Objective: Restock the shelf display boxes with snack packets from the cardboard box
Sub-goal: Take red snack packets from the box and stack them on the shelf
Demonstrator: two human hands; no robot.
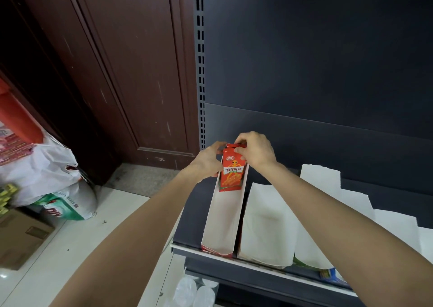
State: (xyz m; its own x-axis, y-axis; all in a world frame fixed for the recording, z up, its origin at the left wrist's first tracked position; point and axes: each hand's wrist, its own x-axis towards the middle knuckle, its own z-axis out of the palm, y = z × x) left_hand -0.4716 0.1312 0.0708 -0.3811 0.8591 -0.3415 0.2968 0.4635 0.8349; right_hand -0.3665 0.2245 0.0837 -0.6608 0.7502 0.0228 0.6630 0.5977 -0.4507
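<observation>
Glossy plastic snack packet point(231, 169); matt white cardboard display box point(225, 217).

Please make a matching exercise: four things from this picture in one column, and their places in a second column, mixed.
1. red snack packet
2. narrow display box
3. brown cardboard box
4. white plastic bag

A. on the floor, lower left
B. held by both hands
C. on the shelf's left end
D. above the cardboard box, at left

Pairs: 1-B, 2-C, 3-A, 4-D

Dim, soft indoor light; the floor point(77, 255) shows faint glare, edges bend with wide-angle distortion, slightly soft focus.
</observation>
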